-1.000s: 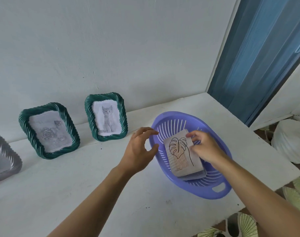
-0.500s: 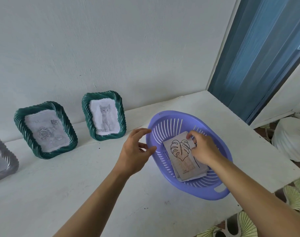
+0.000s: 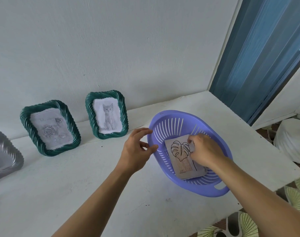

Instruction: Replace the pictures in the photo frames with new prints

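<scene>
A purple slotted basket (image 3: 169,117) sits on the white table and holds a stack of prints; the top print (image 3: 180,158) shows a line-drawn leaf. My right hand (image 3: 205,151) is inside the basket, fingertips pinching the upper right corner of the stack of prints. My left hand (image 3: 137,147) hovers at the basket's left rim, fingers apart, holding nothing. Against the wall stand two green twisted photo frames: one with a kitten picture (image 3: 107,115), one with a roses picture (image 3: 50,128).
A grey photo frame (image 3: 4,154) is cut off at the left edge. The white table (image 3: 77,185) ends at the right near a blue door (image 3: 258,57). White sacks (image 3: 292,139) and patterned floor lie below to the right.
My right hand's fingers have shifted left along the top edge of the prints and closed on the corner. My left hand has stayed beside the basket rim.
</scene>
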`<state>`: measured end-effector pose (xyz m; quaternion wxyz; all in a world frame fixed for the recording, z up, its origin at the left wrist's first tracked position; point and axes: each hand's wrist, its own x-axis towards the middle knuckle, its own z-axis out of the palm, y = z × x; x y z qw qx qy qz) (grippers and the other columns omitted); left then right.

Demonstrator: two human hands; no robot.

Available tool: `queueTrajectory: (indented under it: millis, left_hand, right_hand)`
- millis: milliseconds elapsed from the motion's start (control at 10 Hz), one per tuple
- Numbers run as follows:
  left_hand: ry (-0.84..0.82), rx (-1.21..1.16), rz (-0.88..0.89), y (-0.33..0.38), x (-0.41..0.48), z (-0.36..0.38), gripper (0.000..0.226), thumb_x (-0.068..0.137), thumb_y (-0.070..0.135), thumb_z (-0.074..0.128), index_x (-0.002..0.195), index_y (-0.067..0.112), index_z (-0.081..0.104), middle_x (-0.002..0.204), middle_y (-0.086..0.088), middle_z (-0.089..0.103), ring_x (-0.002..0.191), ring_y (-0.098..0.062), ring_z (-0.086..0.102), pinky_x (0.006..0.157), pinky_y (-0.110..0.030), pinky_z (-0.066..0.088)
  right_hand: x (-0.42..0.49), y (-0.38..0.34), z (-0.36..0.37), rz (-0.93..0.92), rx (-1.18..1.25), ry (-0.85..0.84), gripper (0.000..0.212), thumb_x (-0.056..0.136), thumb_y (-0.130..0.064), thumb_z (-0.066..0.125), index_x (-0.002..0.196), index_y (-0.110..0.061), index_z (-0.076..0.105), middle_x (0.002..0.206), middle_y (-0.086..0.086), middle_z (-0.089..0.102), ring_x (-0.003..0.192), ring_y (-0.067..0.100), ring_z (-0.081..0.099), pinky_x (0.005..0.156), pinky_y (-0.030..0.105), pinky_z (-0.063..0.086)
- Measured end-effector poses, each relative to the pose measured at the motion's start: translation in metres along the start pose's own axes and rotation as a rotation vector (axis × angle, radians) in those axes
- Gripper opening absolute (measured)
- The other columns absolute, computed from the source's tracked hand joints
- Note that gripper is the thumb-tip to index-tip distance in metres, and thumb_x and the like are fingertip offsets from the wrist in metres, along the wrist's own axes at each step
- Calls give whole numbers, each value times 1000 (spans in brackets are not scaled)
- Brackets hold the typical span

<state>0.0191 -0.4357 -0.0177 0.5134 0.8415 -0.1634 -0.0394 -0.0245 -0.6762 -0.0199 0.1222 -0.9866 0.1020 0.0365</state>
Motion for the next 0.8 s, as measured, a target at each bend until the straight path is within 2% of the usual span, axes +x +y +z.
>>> queueTrajectory:
  millis: [200, 300, 400, 600, 700, 800]
  left_hand:
    - [32, 11, 17, 2, -4, 4, 50, 84, 20, 79, 130, 19, 62, 135, 7, 53, 74, -8, 65, 65, -13, 52]
    - [45, 7, 13, 1, -5, 4, 50, 84, 21, 79, 131, 19, 62, 135, 7, 53, 76, -9, 66, 64, -14, 52]
    - [57, 18, 8, 1, -7, 4, 50, 84, 20, 79, 131, 19, 61, 135, 6, 54, 76, -9, 66, 64, -13, 52]
    - [108, 7, 22, 0, -16, 7, 46, 85, 22, 79, 128, 20, 63, 135, 7, 54, 81, -11, 68, 68, -12, 53]
    - [94, -51, 49, -1, -19, 5, 41, 87, 23, 76, 127, 22, 64, 137, 8, 55, 85, -9, 70, 73, -13, 54]
    - [37, -126, -20, 2, -23, -7, 36, 94, 31, 67, 129, 29, 62, 139, 14, 56, 96, -5, 70, 77, -16, 55]
  right_hand:
    - [2, 0, -2, -17, 12, 15, 43, 84, -6, 69, 124, -18, 59, 121, 5, 60, 109, 26, 58, 72, 29, 47]
    - [0, -2, -4, -52, -2, 62, 40, 86, -10, 68, 124, -18, 59, 119, 5, 62, 106, 25, 61, 70, 30, 50]
    - [-5, -5, -10, -122, 53, 183, 27, 90, -16, 66, 117, -17, 65, 114, 3, 65, 97, 23, 63, 70, 31, 53]
    - [-26, -19, -20, -179, 393, 301, 10, 89, -15, 68, 95, -22, 70, 87, -11, 69, 75, 6, 65, 69, 29, 57]
    - [-43, -38, -21, -187, 577, 278, 11, 89, -14, 68, 89, -24, 70, 83, -13, 70, 75, 5, 65, 68, 17, 52]
    - [-58, -58, -22, -210, 762, 262, 9, 91, -15, 68, 91, -23, 72, 84, -12, 71, 80, 8, 66, 72, 19, 52]
